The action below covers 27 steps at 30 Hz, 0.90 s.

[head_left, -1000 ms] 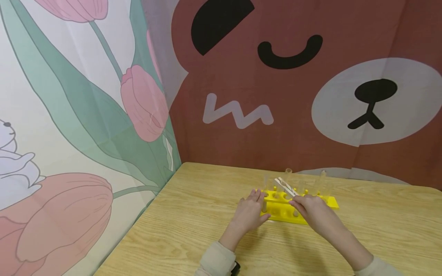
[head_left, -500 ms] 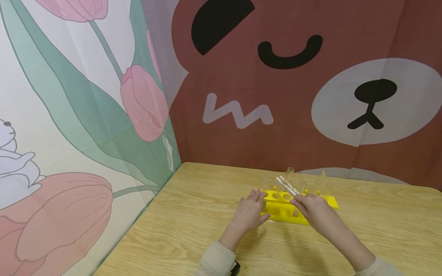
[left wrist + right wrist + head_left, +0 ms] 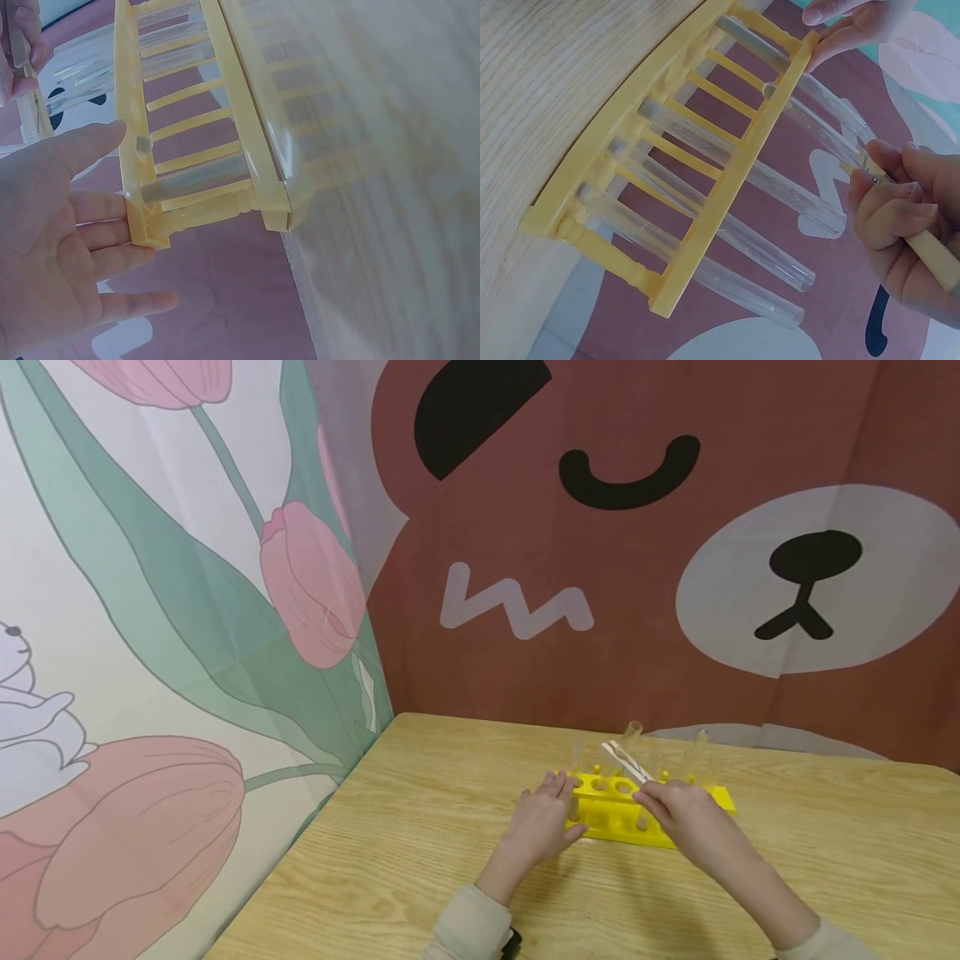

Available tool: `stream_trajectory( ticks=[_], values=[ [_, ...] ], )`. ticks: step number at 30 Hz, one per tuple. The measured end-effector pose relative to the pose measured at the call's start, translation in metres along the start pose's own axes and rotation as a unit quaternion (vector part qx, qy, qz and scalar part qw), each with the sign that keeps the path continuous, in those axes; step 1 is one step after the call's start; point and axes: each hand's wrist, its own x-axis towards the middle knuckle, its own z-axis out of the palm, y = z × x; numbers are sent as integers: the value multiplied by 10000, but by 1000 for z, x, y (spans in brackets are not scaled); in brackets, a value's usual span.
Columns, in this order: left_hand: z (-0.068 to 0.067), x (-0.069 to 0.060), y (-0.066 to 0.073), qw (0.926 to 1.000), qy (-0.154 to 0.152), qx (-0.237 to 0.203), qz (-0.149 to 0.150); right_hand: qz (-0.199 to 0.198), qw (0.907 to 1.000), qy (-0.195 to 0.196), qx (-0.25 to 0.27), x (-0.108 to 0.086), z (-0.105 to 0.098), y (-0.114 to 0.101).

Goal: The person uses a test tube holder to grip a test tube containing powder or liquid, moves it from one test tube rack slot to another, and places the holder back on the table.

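Observation:
A yellow test-tube rack [image 3: 622,837] stands on the table and holds several clear tubes. Straight fingers of my left hand [image 3: 536,831] touch the left end of its upper shelf [image 3: 133,165]; in the right wrist view my left hand [image 3: 862,30] has its thumb apart from the shelf. My right hand [image 3: 693,818] pinches a wooden clamp [image 3: 626,762], whose jaws meet a tilted tube [image 3: 821,124]. That tube's bottom end [image 3: 769,90] is at a hole of the upper shelf, above the lower one. The right wrist view shows my right hand [image 3: 907,217] curled round the clamp's handle.
The wood-grain table [image 3: 360,860] extends left, right and in front of the rack. Behind it hangs a brown bear-print cloth [image 3: 525,685], with a tulip-print cloth [image 3: 172,610] at the left. Three upright tubes fill the rack's right part, including one [image 3: 750,296] at its end.
My right hand has shifted slightly to the right. The clamped tube has risen a little and leans further right. My left hand and the rack look unmoved.

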Motion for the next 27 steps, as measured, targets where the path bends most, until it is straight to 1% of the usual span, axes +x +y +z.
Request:
stream_trajectory(
  ticks=[7,10,27],
  values=[
    [0,0,-1,9999,55,-126,-9,93,9999,-106,19,1,-3,-1],
    [0,0,-1,9999,79,-104,2,103,9998,-124,86,0,-4,-1],
    [0,-1,0,10000,-12,-73,-46,210,9996,-152,143,-1,-5,-1]
  ],
)
